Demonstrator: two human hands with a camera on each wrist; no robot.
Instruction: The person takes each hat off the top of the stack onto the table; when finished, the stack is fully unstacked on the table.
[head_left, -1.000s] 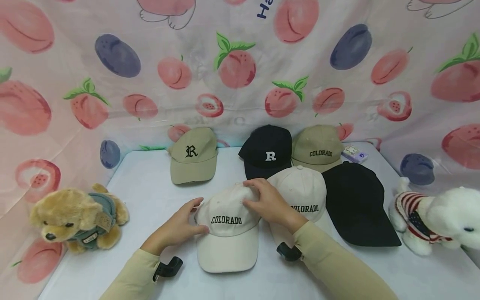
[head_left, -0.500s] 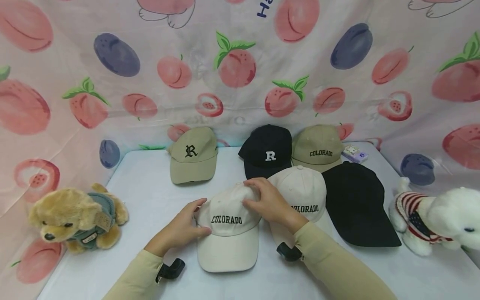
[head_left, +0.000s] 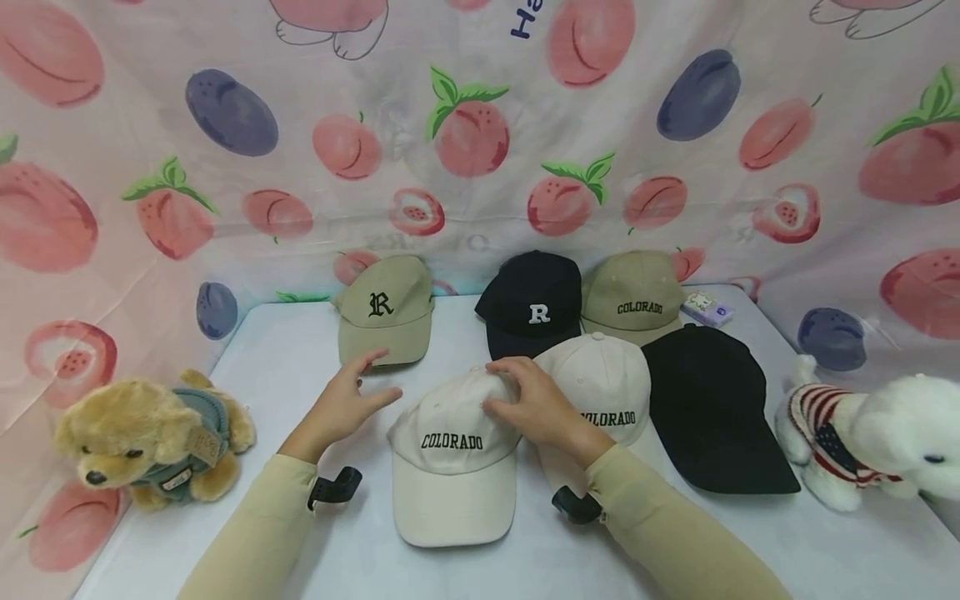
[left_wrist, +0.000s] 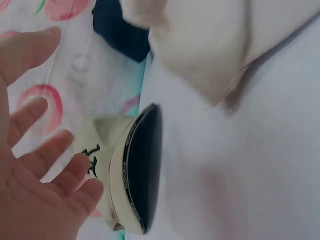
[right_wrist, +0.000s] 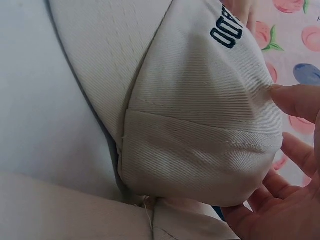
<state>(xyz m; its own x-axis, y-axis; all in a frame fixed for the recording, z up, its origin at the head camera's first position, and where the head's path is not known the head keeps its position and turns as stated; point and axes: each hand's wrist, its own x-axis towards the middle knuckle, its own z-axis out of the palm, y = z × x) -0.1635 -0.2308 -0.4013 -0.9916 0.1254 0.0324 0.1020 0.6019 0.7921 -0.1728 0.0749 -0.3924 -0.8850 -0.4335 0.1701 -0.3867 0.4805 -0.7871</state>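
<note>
An off-white baseball cap (head_left: pixel 453 504) lettered COLORADO lies at the front middle of the table, brim toward me. My right hand (head_left: pixel 546 410) holds its crown at the right rear; in the right wrist view the thumb (right_wrist: pixel 295 100) rests on the cloth and the fingers bend around the crown's back. Apart from that cap, my left hand (head_left: pixel 337 412) is raised with spread fingers, in front of a khaki cap (head_left: pixel 386 321) marked R. The left wrist view shows the left palm (left_wrist: pixel 35 205) holding nothing.
A second off-white COLORADO cap (head_left: pixel 600 375) and a black cap (head_left: pixel 708 408) stand to the right. Behind are a navy R cap (head_left: pixel 532 292) and a khaki COLORADO cap (head_left: pixel 633 287). Plush dogs flank the table: tan (head_left: pixel 142 437), white (head_left: pixel 885 433). A small purple box (head_left: pixel 707 308) lies back right.
My left hand has let go of the off-white cap's left side and moved up and left toward the khaki R cap. My right hand stays on the off-white cap.
</note>
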